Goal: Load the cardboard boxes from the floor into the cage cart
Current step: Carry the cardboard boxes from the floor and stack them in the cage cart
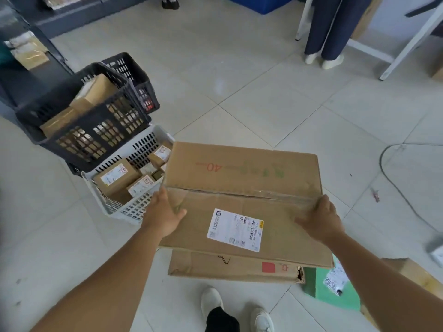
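I hold a large flat cardboard box (242, 185) with a white shipping label and a red "40" on top, lifted in front of me above the floor. My left hand (163, 215) grips its left side and my right hand (320, 218) grips its right side near the taped seam. Beneath it, a second cardboard box (230, 268) with a red square mark and a torn corner lies on the tiled floor. No cage cart is in view.
A white basket (146, 143) of small parcels and two dark baskets (79, 130) stand at left. A green parcel (333, 287) and another carton (412, 274) lie at right. A person's legs (328, 27) stand at the back by a white frame. A cable (393, 185) trails across the floor.
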Demonstrator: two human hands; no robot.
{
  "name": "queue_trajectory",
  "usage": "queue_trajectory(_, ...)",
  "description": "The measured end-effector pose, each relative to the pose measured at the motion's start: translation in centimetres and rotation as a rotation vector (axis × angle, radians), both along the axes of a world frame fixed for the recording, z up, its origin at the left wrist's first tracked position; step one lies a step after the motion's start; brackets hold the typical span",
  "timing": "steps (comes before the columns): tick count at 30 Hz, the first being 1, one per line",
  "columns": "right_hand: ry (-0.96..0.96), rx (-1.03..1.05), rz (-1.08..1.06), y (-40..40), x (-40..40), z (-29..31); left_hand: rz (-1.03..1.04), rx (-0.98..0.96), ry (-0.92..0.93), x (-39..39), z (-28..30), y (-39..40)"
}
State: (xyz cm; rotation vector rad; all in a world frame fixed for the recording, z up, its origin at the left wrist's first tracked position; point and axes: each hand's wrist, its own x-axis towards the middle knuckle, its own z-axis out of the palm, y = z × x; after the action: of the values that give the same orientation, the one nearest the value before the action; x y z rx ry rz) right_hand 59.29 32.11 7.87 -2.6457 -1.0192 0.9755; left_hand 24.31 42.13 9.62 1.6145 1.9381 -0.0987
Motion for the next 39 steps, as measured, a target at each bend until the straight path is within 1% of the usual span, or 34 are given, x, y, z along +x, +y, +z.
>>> queue_trajectory(3, 0.067, 0.028, -0.105, 1.0, -0.1, -0.9, 0.041, -0.021, -0.069, -0.4, -1.7, 2.0)
queue_trajectory(8, 0.113, 0.107, -0.2, 1.8, -0.2, -1.3, 0.099, -0.016, -0.156, -0.6, -3.0, 3.4)
queue_trajectory(12, 0.1, 0.125, -0.222, 1.5, -0.4, -0.9, 0.109, 0.026, -0.184, -1.1, -3.3, 3.1)
queue_trajectory(17, 0.131, 0.154, -0.194, 1.3, -0.6, 0.2, 0.163, 0.034, -0.256, -1.7, -2.3, 2.2)
queue_trajectory(20, 0.135, 0.184, -0.153, 1.3, -0.5, 1.3, 0.213, 0.051, -0.27, -2.1, -0.9, 0.7)
queue_trajectory(25, 0.168, 0.242, -0.058, 1.7, -0.4, 3.6, 0.305, 0.141, -0.297, -2.9, 2.1, -2.2)
queue_trajectory(33, 0.227, 0.312, 0.211, 2.7, -1.9, 9.4, 0.518, 0.278, -0.284, -4.3, 8.4, -10.6)
queue_trajectory(39, 0.261, 0.353, 0.429, 3.6, -5.3, 14.0, 0.71, 0.404, -0.248, -6.2, 13.2, -17.4)
